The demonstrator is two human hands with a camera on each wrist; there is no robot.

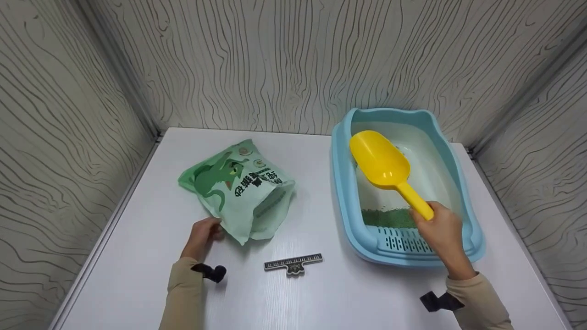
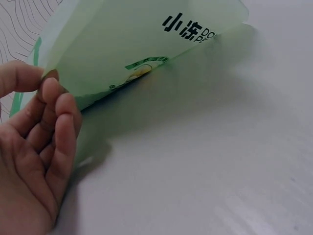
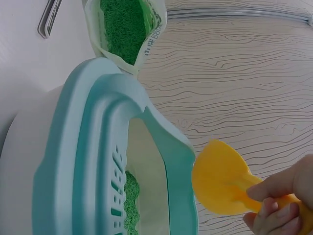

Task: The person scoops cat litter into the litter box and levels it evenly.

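Observation:
My right hand (image 1: 441, 229) grips the handle of a yellow scoop (image 1: 379, 158), held above a blue litter box (image 1: 341, 183). No pellets show in the scoop's bowl. Green litter pellets (image 1: 390, 218) lie at the near end of the box, by its slotted step. On the left, my left hand (image 1: 204, 233) pinches the edge of a pale green cat litter bag (image 1: 243, 183) between thumb and fingertips, plainly seen in the left wrist view (image 2: 44, 117). The bag lies on its side, mouth toward me. Green pellets (image 3: 122, 29) fill its opening in the right wrist view.
A dark metal clip (image 1: 294, 264) with a ruler-like bar lies on the white table (image 1: 312, 220) between bag and box. Wood-patterned panels (image 1: 257, 64) stand at the back and both sides. Black wrist mounts (image 1: 211, 272) sit on both sleeves.

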